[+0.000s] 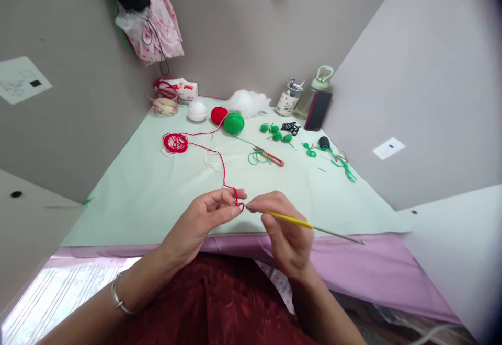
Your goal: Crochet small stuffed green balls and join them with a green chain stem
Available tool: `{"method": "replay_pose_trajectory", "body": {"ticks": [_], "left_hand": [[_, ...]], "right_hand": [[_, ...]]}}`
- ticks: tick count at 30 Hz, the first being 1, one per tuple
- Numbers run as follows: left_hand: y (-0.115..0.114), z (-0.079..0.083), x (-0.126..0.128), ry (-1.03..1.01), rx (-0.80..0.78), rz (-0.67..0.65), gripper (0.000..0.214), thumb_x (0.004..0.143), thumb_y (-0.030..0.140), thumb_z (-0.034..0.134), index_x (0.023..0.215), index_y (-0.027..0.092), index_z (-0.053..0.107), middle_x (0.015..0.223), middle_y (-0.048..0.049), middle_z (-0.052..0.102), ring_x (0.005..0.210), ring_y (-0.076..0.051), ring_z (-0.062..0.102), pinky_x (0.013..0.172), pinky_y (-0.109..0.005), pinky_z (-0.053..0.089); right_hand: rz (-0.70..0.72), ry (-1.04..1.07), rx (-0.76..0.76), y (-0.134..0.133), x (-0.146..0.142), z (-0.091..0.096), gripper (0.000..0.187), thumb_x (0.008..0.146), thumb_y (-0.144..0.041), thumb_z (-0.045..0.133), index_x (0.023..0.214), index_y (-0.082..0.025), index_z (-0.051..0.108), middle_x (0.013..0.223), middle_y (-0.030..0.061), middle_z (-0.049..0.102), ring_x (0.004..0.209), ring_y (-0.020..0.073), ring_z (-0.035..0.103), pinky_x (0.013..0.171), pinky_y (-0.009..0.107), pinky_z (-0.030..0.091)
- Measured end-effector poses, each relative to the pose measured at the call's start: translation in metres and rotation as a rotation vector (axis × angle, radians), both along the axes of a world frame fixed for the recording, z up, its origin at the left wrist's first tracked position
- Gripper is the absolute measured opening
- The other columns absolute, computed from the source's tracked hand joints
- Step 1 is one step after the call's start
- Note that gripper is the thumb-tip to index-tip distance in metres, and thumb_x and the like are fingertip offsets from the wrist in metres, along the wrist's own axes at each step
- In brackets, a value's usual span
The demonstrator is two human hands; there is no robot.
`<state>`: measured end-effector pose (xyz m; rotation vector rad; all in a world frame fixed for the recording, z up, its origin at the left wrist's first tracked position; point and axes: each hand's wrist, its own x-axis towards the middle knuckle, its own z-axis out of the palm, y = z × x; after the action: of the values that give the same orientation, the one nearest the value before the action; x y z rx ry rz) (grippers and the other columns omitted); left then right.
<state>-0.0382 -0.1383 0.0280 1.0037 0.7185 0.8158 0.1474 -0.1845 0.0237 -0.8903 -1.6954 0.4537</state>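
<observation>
My left hand (204,218) is closed, pinching a strand of red yarn (224,175) between thumb and fingers near the table's front edge. My right hand (288,230) is closed around a yellow-handled crochet hook (301,223), whose tip meets the red loop at my left fingertips. The yarn runs back across the table to a loose red tangle (175,142) and on to a red ball (218,115). A green yarn ball (234,123) lies beside the red one.
The pale green table top (149,193) carries orange-handled snips (270,157), several small green crocheted pieces (276,133), a white ball (196,111), white stuffing (247,102), a pen cup (289,99), a bottle (314,94) and a dark phone (317,111). Grey walls enclose it.
</observation>
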Motion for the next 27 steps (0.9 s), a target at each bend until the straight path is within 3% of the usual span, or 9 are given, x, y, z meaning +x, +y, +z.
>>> {"method": "replay_pose_trajectory", "body": {"ticks": [8, 17, 22, 27], "left_hand": [[0.005, 0.004, -0.003, 0.129, 0.181, -0.018, 0.021, 0.086, 0.035, 0.077, 0.074, 0.021, 0.066, 0.121, -0.0064, 0.069, 0.137, -0.028, 0.051, 0.117, -0.041, 0.031], [0.005, 0.002, -0.007, 0.115, 0.226, -0.096, 0.019, 0.092, 0.036, 0.069, 0.078, 0.024, 0.069, 0.120, -0.0065, 0.070, 0.143, -0.028, 0.047, 0.115, -0.040, 0.034], [0.003, 0.004, -0.003, 0.048, 0.189, -0.088, 0.014, 0.091, 0.033, 0.070, 0.082, 0.024, 0.072, 0.107, -0.0060, 0.070, 0.129, -0.027, 0.055, 0.107, -0.037, 0.040], [0.001, 0.006, 0.005, -0.008, 0.215, -0.071, 0.014, 0.092, 0.030, 0.070, 0.081, 0.021, 0.070, 0.092, -0.0029, 0.067, 0.101, -0.021, 0.062, 0.097, -0.034, 0.045]], "right_hand": [[-0.009, 0.143, -0.069, 0.000, -0.001, 0.000, 0.023, 0.104, -0.018, 0.050, 0.112, -0.024, 0.071, 0.096, 0.0038, 0.070, 0.090, 0.0173, 0.065, 0.081, 0.034, 0.053], [0.037, 0.586, -0.336, 0.011, -0.004, -0.007, 0.020, 0.098, -0.035, 0.061, 0.091, -0.020, 0.072, 0.083, 0.0035, 0.067, 0.069, 0.0151, 0.062, 0.070, 0.033, 0.056], [0.111, 0.745, -0.433, 0.014, -0.011, -0.006, 0.016, 0.091, -0.036, 0.072, 0.089, -0.020, 0.074, 0.080, 0.0014, 0.067, 0.065, 0.0129, 0.061, 0.067, 0.030, 0.055], [0.142, 0.692, -0.336, 0.013, -0.020, -0.010, 0.009, 0.091, -0.031, 0.074, 0.093, -0.024, 0.078, 0.091, 0.0031, 0.074, 0.069, 0.0123, 0.062, 0.068, 0.029, 0.054]]}}
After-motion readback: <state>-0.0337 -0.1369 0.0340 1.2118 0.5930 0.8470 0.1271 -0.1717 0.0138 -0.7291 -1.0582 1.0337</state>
